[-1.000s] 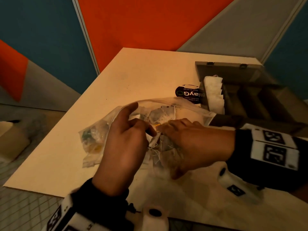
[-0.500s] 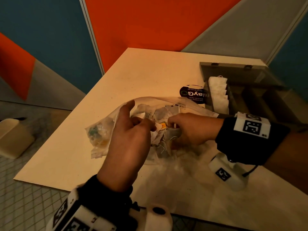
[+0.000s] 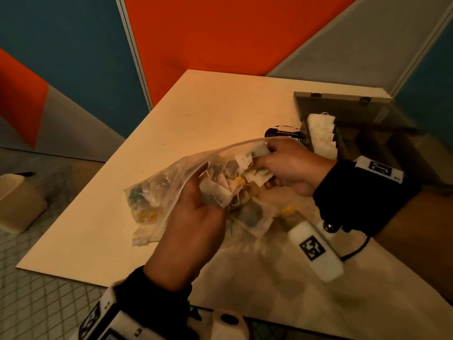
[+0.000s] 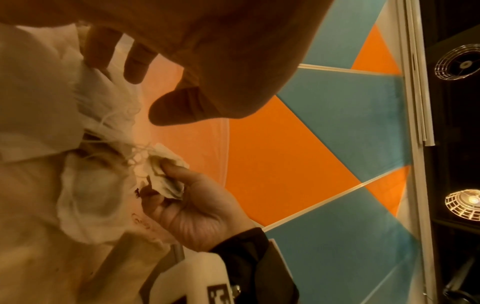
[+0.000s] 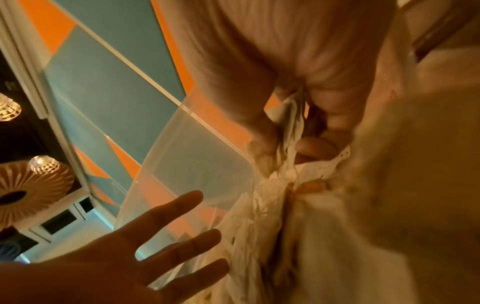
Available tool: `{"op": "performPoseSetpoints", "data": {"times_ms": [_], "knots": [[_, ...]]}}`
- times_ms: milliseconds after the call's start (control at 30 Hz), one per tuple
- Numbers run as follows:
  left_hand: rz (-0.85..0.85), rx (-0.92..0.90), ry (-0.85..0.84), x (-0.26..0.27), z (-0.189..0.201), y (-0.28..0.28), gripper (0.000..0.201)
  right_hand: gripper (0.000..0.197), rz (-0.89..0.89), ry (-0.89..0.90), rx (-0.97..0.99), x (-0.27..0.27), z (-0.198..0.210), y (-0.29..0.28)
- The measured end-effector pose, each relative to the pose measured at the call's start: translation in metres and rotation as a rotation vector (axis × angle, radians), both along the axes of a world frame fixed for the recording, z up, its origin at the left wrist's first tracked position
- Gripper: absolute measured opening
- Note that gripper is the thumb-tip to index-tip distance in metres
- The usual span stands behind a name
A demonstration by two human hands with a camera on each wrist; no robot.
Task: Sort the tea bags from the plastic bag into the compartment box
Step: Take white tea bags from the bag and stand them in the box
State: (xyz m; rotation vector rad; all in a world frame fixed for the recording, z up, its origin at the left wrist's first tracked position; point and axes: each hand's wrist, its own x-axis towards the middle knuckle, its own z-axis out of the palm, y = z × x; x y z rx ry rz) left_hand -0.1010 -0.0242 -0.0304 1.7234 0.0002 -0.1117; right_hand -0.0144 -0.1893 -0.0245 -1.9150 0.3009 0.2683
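A clear plastic bag (image 3: 154, 200) lies on the table, its mouth towards me, with a tangled clump of tea bags (image 3: 225, 190) and strings spilling from it. My right hand (image 3: 266, 168) pinches a few tea bags at the top of the clump; the left wrist view shows the pinched tea bag (image 4: 161, 176) between thumb and fingers. My left hand (image 3: 198, 190) is at the bag's mouth, and the right wrist view shows the left hand (image 5: 197, 232) with straight, spread fingers against the clump. The compartment box (image 3: 367, 148) stands open at the back right, with white tea bags (image 3: 321, 133) in its left compartment.
A black round label (image 3: 284, 133) lies between the bag and the box. The box lid (image 3: 343, 104) stands up at the back. The table's left edge (image 3: 81, 200) drops to a tiled floor, where a cream container (image 3: 17, 204) sits.
My right hand has drawn back to the right and up with tea bags pinched, stretching the clump out of the bag. My left hand's fingers have straightened.
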Motion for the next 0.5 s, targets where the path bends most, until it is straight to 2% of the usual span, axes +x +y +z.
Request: {"op": "performPoseSetpoints", "data": {"times_ms": [67, 133, 167, 233, 267, 333, 433, 500], "knots": [[-0.020, 0.014, -0.011, 0.000, 0.001, 0.003, 0.068, 0.019, -0.052, -0.049, 0.054, 0.002, 0.002, 0.005], [-0.033, 0.015, -0.017, 0.000, 0.003, 0.004, 0.072, 0.014, -0.017, -0.077, -0.121, 0.002, 0.005, 0.008], [-0.041, 0.016, -0.020, 0.000, 0.004, 0.005, 0.073, 0.023, 0.038, -0.070, -0.290, 0.001, 0.008, 0.010], [-0.064, 0.012, -0.019, 0.000, 0.006, 0.006, 0.072, 0.065, 0.161, -0.062, -0.626, 0.000, 0.008, 0.012], [-0.075, 0.011, -0.018, 0.000, 0.007, 0.006, 0.072, 0.074, 0.210, -0.093, -0.727, -0.003, 0.008, 0.015], [-0.070, 0.015, -0.016, 0.002, 0.006, 0.005, 0.073, 0.069, 0.348, -0.213, -0.809, -0.013, 0.009, 0.023], [-0.012, 0.046, -0.024, 0.003, 0.005, 0.003, 0.077, 0.042, 0.553, -0.359, -0.752, -0.029, 0.011, 0.038], [0.027, 0.042, -0.019, 0.002, 0.004, 0.002, 0.076, 0.035, 0.621, -0.340, -0.794, -0.032, 0.009, 0.046]]}}
